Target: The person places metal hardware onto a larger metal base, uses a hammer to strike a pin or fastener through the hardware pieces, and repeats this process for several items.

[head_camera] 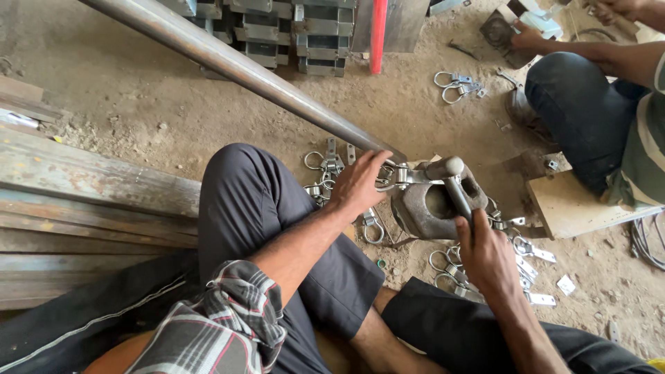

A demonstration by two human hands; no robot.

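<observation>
Hammer work is under way at the middle of the dirt floor (138, 104). The left hand (357, 183) presses a small metal ring clasp (398, 176) against the top of a heavy iron block (429, 204), its fingers closed on the piece and pinning it there. The right hand (488, 256), at five o'clock from the block, has its grip clenched round the handle of a hammer (454, 181), whose rounded head sits over the block just beside the clasp; whether it touches the metal I cannot tell.

As for progress, I judge the job to be partway through. Loose clasps lie on both sides of the block: a cluster (322, 170) at nine o'clock, near the person's knee, and a larger scatter (485, 270) at four to five o'clock, mixed with flat metal tabs. Which heap is worked and which is waiting cannot be told, since the pieces look alike at this size. One clasp is on the block now, so at least that one is unfinished.

A long steel pipe (235, 66) runs from eleven o'clock down toward the block. At two o'clock a second person (609, 118) sits with a few more clasps (457, 86) nearby, hands busy at a separate dark block (500, 31). Stacked metal channels (291, 31) stand at twelve o'clock.
</observation>
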